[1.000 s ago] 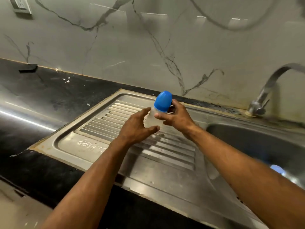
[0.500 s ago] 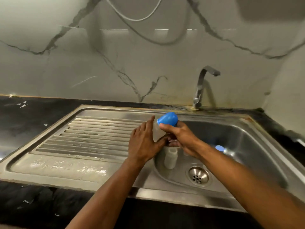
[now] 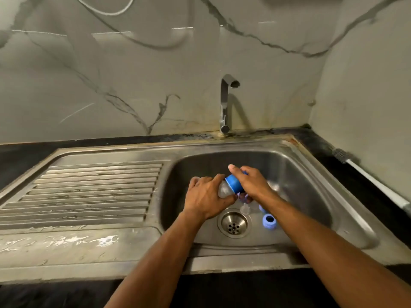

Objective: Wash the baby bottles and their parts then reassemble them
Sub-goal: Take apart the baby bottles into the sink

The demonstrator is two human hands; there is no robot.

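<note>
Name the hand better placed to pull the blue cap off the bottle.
Right. The right hand already grips the blue cap, while the left hand holds the clear bottle steady over the sink.

A clear baby bottle (image 3: pixel 223 189) with its blue cap (image 3: pixel 234 184) lies tilted between the fingers (image 3: pixel 231 167); a blue ring (image 3: pixel 269 221) and a clear nipple (image 3: pixel 244 208) lie below them.
</note>
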